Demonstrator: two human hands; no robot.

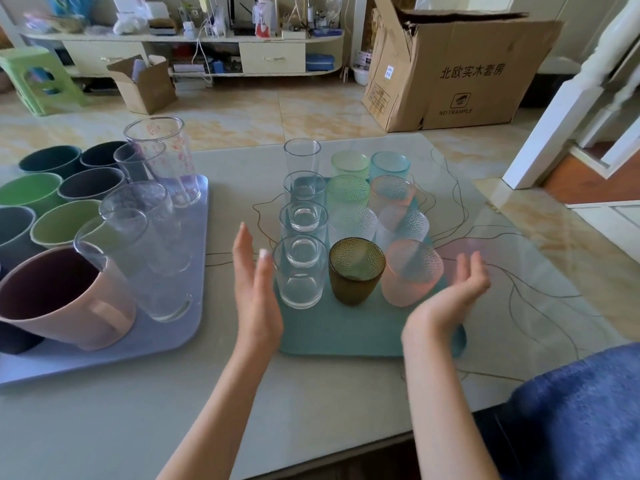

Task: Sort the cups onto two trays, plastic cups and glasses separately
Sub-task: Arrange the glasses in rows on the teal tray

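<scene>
A teal tray [349, 336] in the middle of the table carries several glasses: a column of clear ones, with the nearest clear glass [299, 271] at the front left, a dark olive glass [356, 270] and a frosted pink glass [412, 273] beside it. On the left, a lavender tray [166, 336] holds several opaque plastic cups, among them a pink-brown mug [65, 296], plus several clear plastic tumblers [138, 261]. My left hand [254, 282] is flat and upright just left of the nearest clear glass. My right hand [453, 292] is open, palm up, right of the pink glass.
The table [311, 403] has a glossy top with line patterns. Behind it on the floor stand a large cardboard box [460, 74], a small open box [143, 83] and a green stool [34, 81]. A blue cushion [575, 410] lies at the near right.
</scene>
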